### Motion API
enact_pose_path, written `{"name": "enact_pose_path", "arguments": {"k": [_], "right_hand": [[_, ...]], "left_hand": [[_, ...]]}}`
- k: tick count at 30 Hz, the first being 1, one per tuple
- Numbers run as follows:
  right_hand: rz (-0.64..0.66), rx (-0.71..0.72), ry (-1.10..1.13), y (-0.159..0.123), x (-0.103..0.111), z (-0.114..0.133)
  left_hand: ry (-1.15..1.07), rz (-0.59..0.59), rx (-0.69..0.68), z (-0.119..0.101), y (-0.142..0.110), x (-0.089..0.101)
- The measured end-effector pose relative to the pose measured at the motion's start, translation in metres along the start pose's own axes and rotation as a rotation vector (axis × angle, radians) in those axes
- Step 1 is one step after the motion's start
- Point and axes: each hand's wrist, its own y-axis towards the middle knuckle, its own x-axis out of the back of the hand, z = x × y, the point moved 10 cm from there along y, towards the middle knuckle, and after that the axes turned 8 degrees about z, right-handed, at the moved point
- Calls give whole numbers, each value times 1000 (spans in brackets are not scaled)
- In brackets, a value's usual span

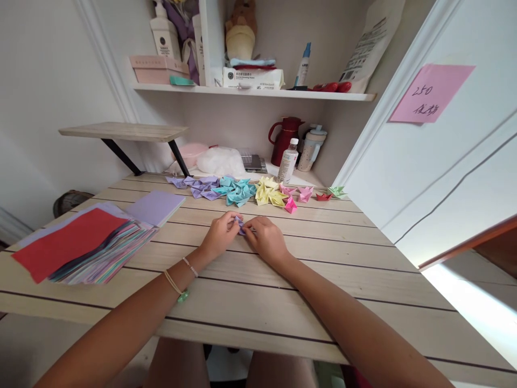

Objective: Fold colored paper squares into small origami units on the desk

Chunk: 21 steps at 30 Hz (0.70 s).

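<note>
Between my two hands, just above the middle of the table, is a small folded piece of purple paper point(239, 224). The fingers of my left hand point(221, 233) pinch it from the left and top. From the right, my right hand point(266, 236) grips its lower edge, fingers curled and partly hidden. Beyond the hands lies a row of folded paper boats: purple ones point(205, 187), blue ones point(236, 189), yellow ones point(270, 192), pink ones point(305, 193), a red one point(323, 197) and a green one point(336, 192).
A stack of coloured paper point(72, 237) and a purple paper pad point(155, 206) lie on the left. Behind the boats stand a plastic bottle point(287, 163), a dark red jug point(285, 141) and a tumbler point(312, 149). A small raised shelf point(123, 131) overhangs the back left.
</note>
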Motion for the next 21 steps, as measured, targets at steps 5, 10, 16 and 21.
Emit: {"name": "enact_pose_path", "arguments": {"k": [5, 10, 16, 21], "right_hand": [[30, 27, -67, 1, -5, 2], [19, 6, -6, 0, -3, -2], [-5, 49, 267, 1, -2, -3], [-93, -58, 511, 4, 2, -23]], "left_hand": [[-23, 27, 5, 0, 0, -3], [-27, 28, 21, 1, 0, -2], [-137, 37, 37, 5, 0, -6], [-401, 45, 129, 18, 2, -11]]}}
